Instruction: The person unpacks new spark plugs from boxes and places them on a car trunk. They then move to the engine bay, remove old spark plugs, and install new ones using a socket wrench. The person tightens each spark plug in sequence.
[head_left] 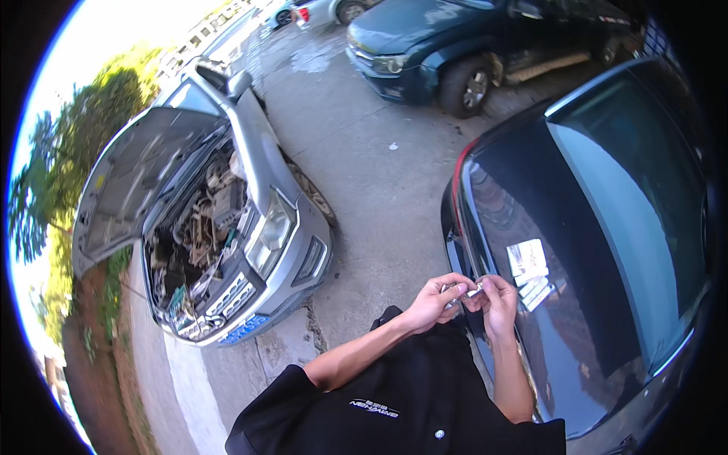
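Fingertips of the left hand (pixel 437 306) and right hand (pixel 496 305) are close together, pinching a small whitish piece (pixel 475 290) that sits between them, so neither hand looks nearer. Its long side seems to run across from hand to hand, but it is too tiny to be sure. White packets (pixel 528 260) lie just ahead and right of the right hand, on a dark car trunk lid (pixel 561 341).

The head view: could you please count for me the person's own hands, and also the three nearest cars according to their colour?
Left hand and right hand: 2
Silver car: 1
Dark blue-green car: 1
Black car: 1
Total: 5
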`<state>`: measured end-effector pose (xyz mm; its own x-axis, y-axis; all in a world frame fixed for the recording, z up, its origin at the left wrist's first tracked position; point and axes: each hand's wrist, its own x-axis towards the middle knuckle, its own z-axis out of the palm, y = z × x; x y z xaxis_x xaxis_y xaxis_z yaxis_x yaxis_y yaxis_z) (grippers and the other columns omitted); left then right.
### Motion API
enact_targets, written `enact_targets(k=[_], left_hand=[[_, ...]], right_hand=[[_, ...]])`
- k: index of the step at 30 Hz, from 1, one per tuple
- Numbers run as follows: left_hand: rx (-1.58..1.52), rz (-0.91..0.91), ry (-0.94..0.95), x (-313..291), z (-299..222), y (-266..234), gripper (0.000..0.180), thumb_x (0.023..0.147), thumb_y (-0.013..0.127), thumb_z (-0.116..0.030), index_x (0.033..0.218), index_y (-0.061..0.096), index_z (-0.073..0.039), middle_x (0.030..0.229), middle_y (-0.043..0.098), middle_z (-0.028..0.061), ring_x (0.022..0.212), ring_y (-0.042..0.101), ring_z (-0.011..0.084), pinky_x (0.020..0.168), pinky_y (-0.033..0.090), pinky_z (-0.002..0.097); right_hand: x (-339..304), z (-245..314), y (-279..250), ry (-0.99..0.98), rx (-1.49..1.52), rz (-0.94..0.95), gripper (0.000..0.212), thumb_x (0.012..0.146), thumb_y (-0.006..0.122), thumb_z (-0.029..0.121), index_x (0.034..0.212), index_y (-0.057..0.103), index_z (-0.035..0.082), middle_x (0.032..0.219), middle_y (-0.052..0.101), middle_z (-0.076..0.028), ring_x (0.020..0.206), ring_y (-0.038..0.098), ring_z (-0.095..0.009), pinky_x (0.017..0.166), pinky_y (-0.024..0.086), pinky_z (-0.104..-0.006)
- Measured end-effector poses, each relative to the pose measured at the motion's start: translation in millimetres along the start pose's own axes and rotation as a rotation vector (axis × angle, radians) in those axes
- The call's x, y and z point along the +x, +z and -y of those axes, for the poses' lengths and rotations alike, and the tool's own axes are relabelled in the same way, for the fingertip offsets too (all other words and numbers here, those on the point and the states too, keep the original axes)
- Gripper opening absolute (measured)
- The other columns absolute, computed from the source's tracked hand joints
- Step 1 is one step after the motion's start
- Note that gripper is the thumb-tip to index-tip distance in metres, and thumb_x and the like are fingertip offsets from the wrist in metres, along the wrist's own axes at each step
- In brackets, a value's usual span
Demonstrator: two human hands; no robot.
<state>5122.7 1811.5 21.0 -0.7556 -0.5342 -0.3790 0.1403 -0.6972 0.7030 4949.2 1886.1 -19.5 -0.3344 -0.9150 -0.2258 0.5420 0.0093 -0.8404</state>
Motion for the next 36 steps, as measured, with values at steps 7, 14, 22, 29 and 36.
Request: enact_targets(k=[7, 14, 22, 29, 36], left_hand=[[-0.524, -0.105, 0.193, -133.2, -34.8, -107.2, 0.056, 0.117, 0.032, -0.035, 0.155, 0.044, 0.005, 0.147, 0.060, 0.0240, 0.132, 0.063, 0.0365, 0.114, 0.054, 0.0501], [-0.806, -0.231, 0.524, -282.7, -46.6, -183.5, 0.052, 0.117, 0.035, -0.026, 0.155, 0.044, 0.008, 0.159, 0.050, 0.0278, 0.149, 0.049, 0.0427, 0.127, 0.041, 0.0529], [-0.761, -0.712, 0.689, -401.2, -8.8, -276.5, 0.031, 0.110, 0.057, -0.012, 0.135, 0.060, 0.005, 0.112, 0.072, 0.0169, 0.078, 0.070, 0.0184, 0.066, 0.060, 0.0294], [-0.722, -0.983, 0.823, -487.9, -7.8, -375.4, 0.018, 0.110, 0.064, -0.018, 0.116, 0.069, -0.001, 0.082, 0.061, 0.0008, 0.057, 0.045, 0.0037, 0.046, 0.029, 0.0207], [-0.800, -1.219, 0.786, -618.1, -41.6, -490.2, 0.013, 0.108, 0.069, -0.015, 0.100, 0.069, -0.003, 0.074, 0.059, -0.0024, 0.054, 0.042, 0.0023, 0.046, 0.028, 0.0211]], right_hand=[[-5.4, -21.7, 153.1, -0.081, -0.253, 0.366, 0.021, 0.109, 0.065, 0.015, 0.112, 0.071, -0.005, 0.088, 0.074, -0.008, 0.073, 0.070, -0.011, 0.063, 0.055, -0.0252], [-49.0, -82.0, 324.1, 0.121, -0.487, 0.792, 0.027, 0.110, 0.060, 0.010, 0.132, 0.065, -0.004, 0.120, 0.076, -0.010, 0.093, 0.068, -0.009, 0.069, 0.056, -0.0242], [-80.2, -199.8, 473.3, 0.173, -0.833, 1.066, 0.023, 0.101, 0.074, 0.008, 0.122, 0.076, -0.002, 0.084, 0.074, -0.002, 0.066, 0.063, -0.005, 0.056, 0.050, -0.0224], [-101.2, -321.4, 594.4, 0.225, -0.925, 1.388, 0.027, 0.095, 0.083, 0.015, 0.107, 0.064, 0.000, 0.080, 0.072, -0.006, 0.074, 0.069, -0.010, 0.068, 0.056, -0.0291], [-140.0, -441.7, 759.3, 0.427, -0.899, 1.568, 0.025, 0.093, 0.083, 0.011, 0.103, 0.064, -0.001, 0.082, 0.073, -0.008, 0.071, 0.070, -0.011, 0.067, 0.057, -0.0296]])
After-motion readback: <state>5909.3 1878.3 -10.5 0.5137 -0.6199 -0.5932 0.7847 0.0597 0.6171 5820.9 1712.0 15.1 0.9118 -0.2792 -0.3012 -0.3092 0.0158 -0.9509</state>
